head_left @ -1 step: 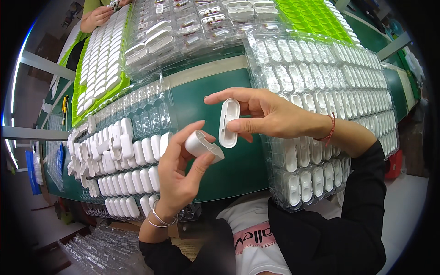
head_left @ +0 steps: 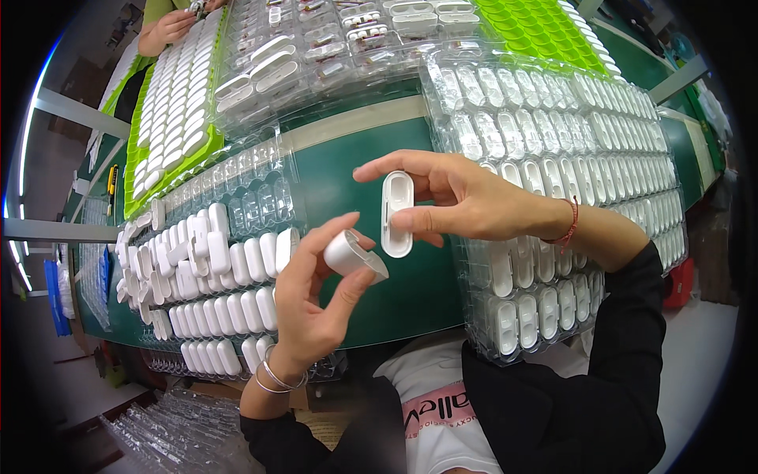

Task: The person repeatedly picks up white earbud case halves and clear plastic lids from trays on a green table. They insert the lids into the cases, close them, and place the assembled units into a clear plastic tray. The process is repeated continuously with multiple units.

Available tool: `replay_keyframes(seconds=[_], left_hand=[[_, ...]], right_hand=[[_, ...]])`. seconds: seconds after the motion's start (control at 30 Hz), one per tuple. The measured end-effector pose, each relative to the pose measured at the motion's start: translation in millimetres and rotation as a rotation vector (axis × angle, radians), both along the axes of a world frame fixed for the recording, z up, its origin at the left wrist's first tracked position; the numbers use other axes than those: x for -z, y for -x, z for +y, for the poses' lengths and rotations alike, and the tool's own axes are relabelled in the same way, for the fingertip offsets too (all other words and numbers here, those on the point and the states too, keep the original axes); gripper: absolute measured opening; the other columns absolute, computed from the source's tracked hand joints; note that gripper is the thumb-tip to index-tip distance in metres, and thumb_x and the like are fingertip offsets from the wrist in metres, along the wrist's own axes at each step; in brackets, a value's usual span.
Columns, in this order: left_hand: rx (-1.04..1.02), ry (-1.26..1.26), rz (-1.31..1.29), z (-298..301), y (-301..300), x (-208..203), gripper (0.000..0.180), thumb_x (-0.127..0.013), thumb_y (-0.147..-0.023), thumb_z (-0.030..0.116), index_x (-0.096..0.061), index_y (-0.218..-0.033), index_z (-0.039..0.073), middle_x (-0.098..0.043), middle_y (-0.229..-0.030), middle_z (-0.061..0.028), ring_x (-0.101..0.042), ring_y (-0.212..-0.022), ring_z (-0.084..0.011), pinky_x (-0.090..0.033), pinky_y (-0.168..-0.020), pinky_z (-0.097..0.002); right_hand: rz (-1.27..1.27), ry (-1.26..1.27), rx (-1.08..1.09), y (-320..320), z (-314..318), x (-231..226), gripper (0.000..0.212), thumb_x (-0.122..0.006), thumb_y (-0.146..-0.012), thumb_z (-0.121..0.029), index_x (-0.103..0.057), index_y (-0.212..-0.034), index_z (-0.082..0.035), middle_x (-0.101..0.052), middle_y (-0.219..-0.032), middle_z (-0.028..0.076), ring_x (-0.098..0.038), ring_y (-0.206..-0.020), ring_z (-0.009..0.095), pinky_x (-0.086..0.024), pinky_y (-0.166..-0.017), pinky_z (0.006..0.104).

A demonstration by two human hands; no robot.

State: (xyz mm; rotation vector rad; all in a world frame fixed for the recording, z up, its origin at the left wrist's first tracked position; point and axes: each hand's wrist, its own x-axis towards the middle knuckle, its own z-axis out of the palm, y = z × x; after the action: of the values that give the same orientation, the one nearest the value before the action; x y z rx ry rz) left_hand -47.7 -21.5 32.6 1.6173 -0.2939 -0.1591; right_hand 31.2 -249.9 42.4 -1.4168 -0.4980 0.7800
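Observation:
My left hand [head_left: 309, 312], with metal bangles at the wrist, grips a hollow white plastic earbud case shell [head_left: 343, 252] between thumb and fingers, tilted with its open end toward the lower right. Just beyond it, my right hand [head_left: 470, 201] pinches an oval white case insert [head_left: 401, 189] upright, thumb on its recessed face. The two pieces are close but apart, above the green table [head_left: 332, 170]. To the right, a clear tray [head_left: 480, 336] carries many similar oval inserts. On the left, white shells [head_left: 254, 257] lie in rows and in a loose heap.
A clear blister tray [head_left: 268, 170] with vacant pockets lies beyond the shells. Green trays [head_left: 209, 146] with white pieces stand farther left and at the back right. Another person's hand [head_left: 170, 30] works at the far left. Metal bars [head_left: 59, 231] cross the left side.
My left hand and the case shell have shifted slightly right and down. The insert in my right hand has turned a little more upright.

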Motion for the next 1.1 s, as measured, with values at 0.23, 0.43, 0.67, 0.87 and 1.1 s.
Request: replay_keyframes(seconds=[0.23, 0.43, 0.67, 0.87, 1.1], left_hand=[[0.112, -0.217, -0.223, -5.3, -1.6, 10.7, 0.049, -0.072, -0.079, -0.002, -0.055, -0.125, -0.002, -0.062, -0.099, -0.0146, -0.065, -0.082, -0.0225, -0.053, -0.073, -0.0282], [0.051, -0.401, -0.474, -14.6, 3.3, 4.7, 0.052, -0.073, -0.077, -0.002, -0.055, -0.126, -0.003, -0.063, -0.097, -0.0172, -0.066, -0.08, -0.0256, -0.053, -0.069, -0.0294], [0.068, -0.139, -0.161, -2.7, 5.2, 1.4, 0.051, -0.069, -0.083, -0.002, -0.051, -0.13, -0.005, -0.062, -0.104, -0.015, -0.065, -0.092, -0.0191, -0.055, -0.077, -0.0288], [-0.031, -0.065, -0.177, -5.9, 3.5, 1.9, 0.05, -0.065, -0.087, -0.002, -0.047, -0.134, -0.004, -0.058, -0.114, -0.0139, -0.062, -0.102, -0.0177, -0.055, -0.082, -0.0294], [-0.119, 0.006, -0.05, -3.2, -0.1, 3.5, 0.049, -0.066, -0.088, 0.0, -0.046, -0.132, -0.004, -0.06, -0.118, -0.0164, -0.063, -0.106, -0.02, -0.054, -0.088, -0.0303]], right_hand=[[0.125, 0.005, 0.018, 2.3, 2.7, -3.5, 0.025, -0.063, -0.094, -0.024, -0.059, -0.108, -0.003, -0.062, -0.086, 0.002, -0.055, -0.07, 0.007, -0.046, -0.062, 0.0219], [0.187, -0.121, 0.105, 6.0, 9.7, 6.6, 0.028, -0.055, -0.098, -0.025, -0.054, -0.109, 0.002, -0.061, -0.096, 0.007, -0.059, -0.076, 0.012, -0.052, -0.064, 0.0251], [0.104, -0.01, -0.059, 5.1, 3.8, -1.7, 0.037, -0.04, -0.104, -0.036, -0.049, -0.118, -0.003, -0.056, -0.094, 0.005, -0.06, -0.08, 0.011, -0.053, -0.063, 0.0266], [0.158, 0.022, -0.085, 9.0, 7.0, -0.1, 0.049, -0.036, -0.104, -0.043, -0.053, -0.124, -0.002, -0.052, -0.092, 0.003, -0.055, -0.075, 0.01, -0.049, -0.062, 0.0249], [0.248, -0.089, -0.126, 8.4, 10.2, -3.6, 0.044, -0.048, -0.102, -0.039, -0.057, -0.12, 0.0, -0.059, -0.101, 0.005, -0.058, -0.089, 0.011, -0.052, -0.077, 0.0265]])
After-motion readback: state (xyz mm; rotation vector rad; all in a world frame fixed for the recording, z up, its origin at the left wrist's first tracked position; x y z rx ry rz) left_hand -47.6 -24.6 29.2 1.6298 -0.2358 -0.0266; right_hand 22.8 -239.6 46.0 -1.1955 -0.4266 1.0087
